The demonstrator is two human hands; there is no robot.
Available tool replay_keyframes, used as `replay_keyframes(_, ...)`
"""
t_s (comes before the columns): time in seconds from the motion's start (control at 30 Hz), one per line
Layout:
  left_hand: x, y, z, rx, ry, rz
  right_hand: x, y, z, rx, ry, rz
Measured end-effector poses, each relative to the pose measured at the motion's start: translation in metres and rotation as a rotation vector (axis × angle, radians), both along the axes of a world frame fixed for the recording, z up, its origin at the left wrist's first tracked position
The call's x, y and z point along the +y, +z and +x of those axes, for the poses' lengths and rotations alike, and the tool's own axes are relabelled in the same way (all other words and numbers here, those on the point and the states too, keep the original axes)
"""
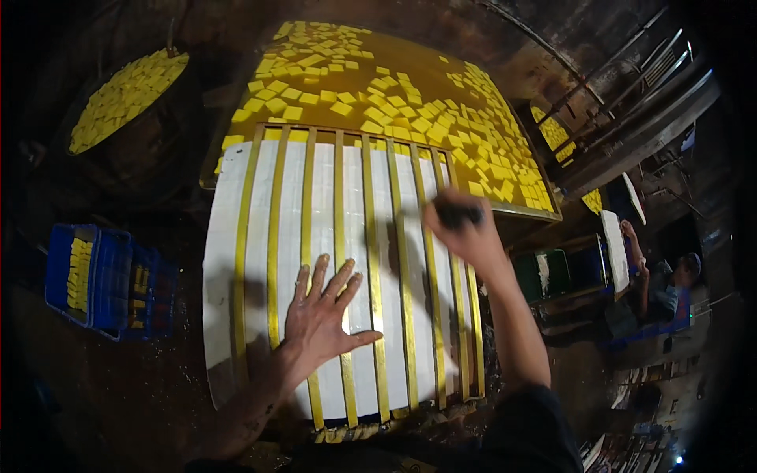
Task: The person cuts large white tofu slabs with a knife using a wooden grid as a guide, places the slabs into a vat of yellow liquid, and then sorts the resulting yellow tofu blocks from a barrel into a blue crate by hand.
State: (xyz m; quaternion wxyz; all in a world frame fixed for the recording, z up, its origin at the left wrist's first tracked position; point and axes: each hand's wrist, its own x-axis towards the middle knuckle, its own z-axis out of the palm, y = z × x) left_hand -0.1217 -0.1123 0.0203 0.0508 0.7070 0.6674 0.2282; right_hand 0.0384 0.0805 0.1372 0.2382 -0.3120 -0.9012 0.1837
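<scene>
A wide white slab, smooth and marked with faint lines, lies in front of me. On top of it rests a frame of long yellow slats, running away from me. My left hand lies flat across the middle slats with its fingers spread, holding nothing. Over the slab's right side, my right hand is closed around a short dark tool. Motion blurs the tool, so its working end and exact kind cannot be made out.
Beyond the slab, a broad vat holds brownish-yellow liquid with many yellow square pieces. A round tub heaped with similar pieces stands far left. Blue crates sit at the left. Another person handles a white board at the right.
</scene>
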Motion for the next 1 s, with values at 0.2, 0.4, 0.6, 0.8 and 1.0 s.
replay_keyframes(0.2, 0.012, -0.002, 0.018, -0.039, -0.059, -0.006, 0.133, -0.052, -0.049, 0.069, -0.133, 0.200)
replay_keyframes(0.4, 0.005, -0.015, -0.001, 0.007, -0.016, -0.084, -0.084, -0.043, 0.053, -0.141, 0.093, -0.291)
replay_keyframes(0.6, 0.009, -0.010, 0.005, 0.007, -0.028, -0.062, -0.134, 0.014, 0.055, -0.277, 0.084, -0.460)
replay_keyframes(0.8, 0.011, -0.001, 0.020, -0.037, -0.086, -0.033, 0.092, -0.022, -0.086, 0.099, -0.094, 0.214)
replay_keyframes(1.0, 0.000, -0.012, -0.009, 0.007, -0.044, -0.130, -0.002, -0.059, -0.063, -0.125, -0.062, 0.032)
